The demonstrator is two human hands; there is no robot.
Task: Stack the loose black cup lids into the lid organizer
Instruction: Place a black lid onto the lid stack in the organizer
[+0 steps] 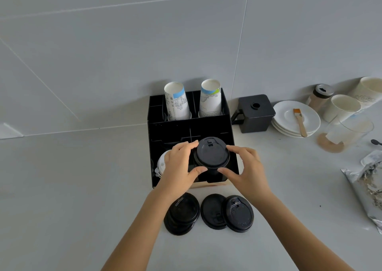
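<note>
Both hands (179,163) (244,167) hide the lid stack's (211,153) base.

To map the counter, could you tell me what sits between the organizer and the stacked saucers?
A black square lidded container, in the head view.

Grey counter (82,188): organizer (227,130), 4 loose lids (237,213), saucers (289,115).

This looks like a coffee-service corner of a café or office pantry. On a pale grey table (62,188) against a grey tiled wall (124,43), a black organizer (227,126) at 12 o'clock holds printed paper cups (176,103). At 2 o'clock sit stacked white saucers (289,115) with a small brush (298,119), a powder shaker (320,95), more paper cups (341,107), and a black lidded box (255,113).
</note>
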